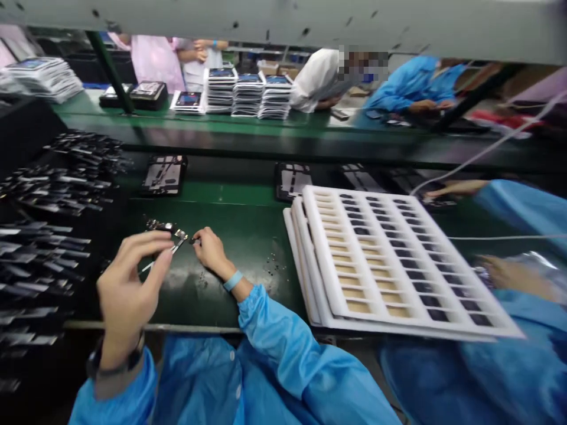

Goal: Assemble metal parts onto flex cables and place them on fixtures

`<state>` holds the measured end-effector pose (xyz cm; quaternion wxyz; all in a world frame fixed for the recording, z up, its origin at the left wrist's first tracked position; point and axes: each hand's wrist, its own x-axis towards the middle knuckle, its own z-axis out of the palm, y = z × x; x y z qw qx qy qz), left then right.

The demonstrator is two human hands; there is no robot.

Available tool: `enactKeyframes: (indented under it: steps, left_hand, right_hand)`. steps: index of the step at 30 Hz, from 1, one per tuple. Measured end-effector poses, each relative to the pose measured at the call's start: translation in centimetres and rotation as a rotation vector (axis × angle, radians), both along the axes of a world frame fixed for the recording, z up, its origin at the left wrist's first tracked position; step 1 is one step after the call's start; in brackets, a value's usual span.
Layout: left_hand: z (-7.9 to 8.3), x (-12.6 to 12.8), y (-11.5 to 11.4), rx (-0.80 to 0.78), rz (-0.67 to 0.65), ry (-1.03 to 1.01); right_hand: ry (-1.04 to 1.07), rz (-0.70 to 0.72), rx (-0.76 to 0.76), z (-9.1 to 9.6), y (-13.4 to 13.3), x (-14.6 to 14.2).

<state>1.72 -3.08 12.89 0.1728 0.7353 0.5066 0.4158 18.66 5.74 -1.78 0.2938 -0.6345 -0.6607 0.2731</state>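
While the right hand (pixel 210 249) seemingly pinches a small dark piece (pixel 193 240), just right of a circuit board (pixel 167 226), the left hand (pixel 128 286) curves, thumb and fingers parted, apparently mid small-part handling, next calling for steady fingertips.

Soft glare marks the green bench (pixel 234 219); blur softens the edges.

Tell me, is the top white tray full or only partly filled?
Partly filled: in the top white tray, dark pieces sit in the two right-hand columns and the second's far end; the left column shows only tan.
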Motion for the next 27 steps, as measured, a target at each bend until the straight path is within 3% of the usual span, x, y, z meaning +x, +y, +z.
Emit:
enactKeyframes:
  steps: [2, 5, 8, 11, 14, 20, 24, 27]
  left_hand:
    - [-1.6, -0.4, 4.0, -0.01, 0.052, 0.197]
    - [-5.7, -1.2, 9.1, -0.113, 0.041, 0.475]
    - [-8.9, -1.1, 11.9, -0.149, -0.02, 0.605]
    - [-9.9, -0.8, 13.1, -0.146, -0.073, 0.639]
    - [-9.4, -0.9, 13.7, -0.147, -0.11, 0.629]
    - [-6.8, -1.5, 13.5, -0.248, -0.215, 0.562]
    - [-4.3, -1.3, 12.3, -0.309, -0.2, 0.418]
    - [-1.7, -0.4, 11.5, -0.353, -0.211, 0.297]
  right_hand:
    - [0.017, -0.006, -0.007, -0.1, 0.0, -0.1]
    - [0.042, -0.014, 0.008, -0.2, -0.1, -0.1]
    - [0.056, -0.024, 0.018, -0.3, -0.2, 0.0]
    - [0.056, -0.021, 0.017, -0.2, -0.2, 0.1]
    - [0.066, -0.019, 0.018, 0.0, -0.2, 0.1]
    - [0.111, -0.049, -0.002, 0.9, -0.3, 0.1]
    - [0.216, -0.01, 0.005, 3.1, -0.6, 1.8]
    - [0.463, 0.07, 0.009, 5.2, -1.2, 4.3]
